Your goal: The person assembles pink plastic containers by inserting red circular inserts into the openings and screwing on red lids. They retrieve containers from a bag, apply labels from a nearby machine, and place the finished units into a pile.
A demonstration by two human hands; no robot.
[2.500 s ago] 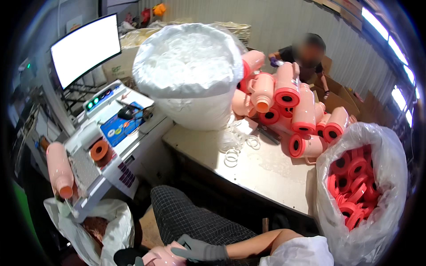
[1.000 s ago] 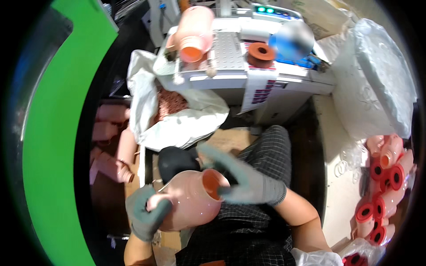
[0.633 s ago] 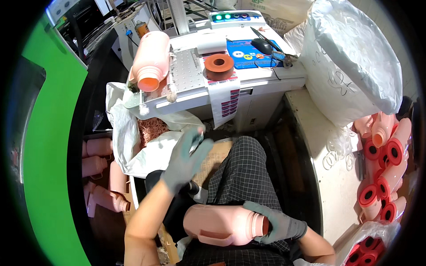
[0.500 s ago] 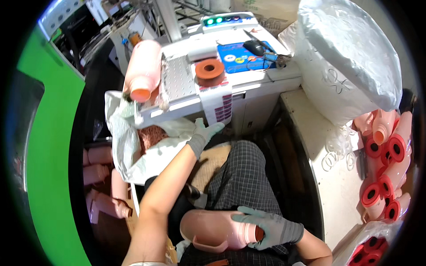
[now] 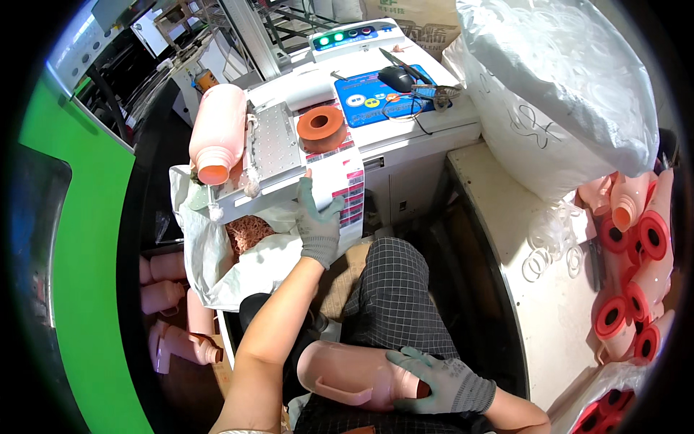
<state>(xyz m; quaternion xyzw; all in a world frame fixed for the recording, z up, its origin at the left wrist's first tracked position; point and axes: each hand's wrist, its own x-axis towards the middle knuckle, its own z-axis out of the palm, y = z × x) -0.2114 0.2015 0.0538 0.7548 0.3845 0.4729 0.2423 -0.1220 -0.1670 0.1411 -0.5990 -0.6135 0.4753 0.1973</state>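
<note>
A pink plastic bottle with a side handle (image 5: 336,365) lies across my lap, its open mouth toward the right. My gloved right hand (image 5: 441,383) wraps round its neck end. My gloved left hand (image 5: 318,228) reaches forward to the bench edge, fingers stretched up and thumb apart. It is at the left side of a hanging strip of printed labels (image 5: 350,202); whether it touches the strip I cannot tell. On the strip sits an orange-brown ring-shaped roll (image 5: 321,129). A second pink bottle (image 5: 220,126) lies on the bench at the left, mouth toward me.
A white machine panel with lit buttons (image 5: 354,35) stands behind a blue mat (image 5: 361,112) with scissors and a black mouse. At right, a large white bag (image 5: 535,108) and white rings (image 5: 536,265) rest on a side table. Pink bottles with red parts (image 5: 614,318) crowd the far right; more bottles (image 5: 184,343) lie low left.
My left hand has moved forward and slightly left, up to the label strip's edge. The view has shifted a little. My right hand stays on the lap bottle's neck.
</note>
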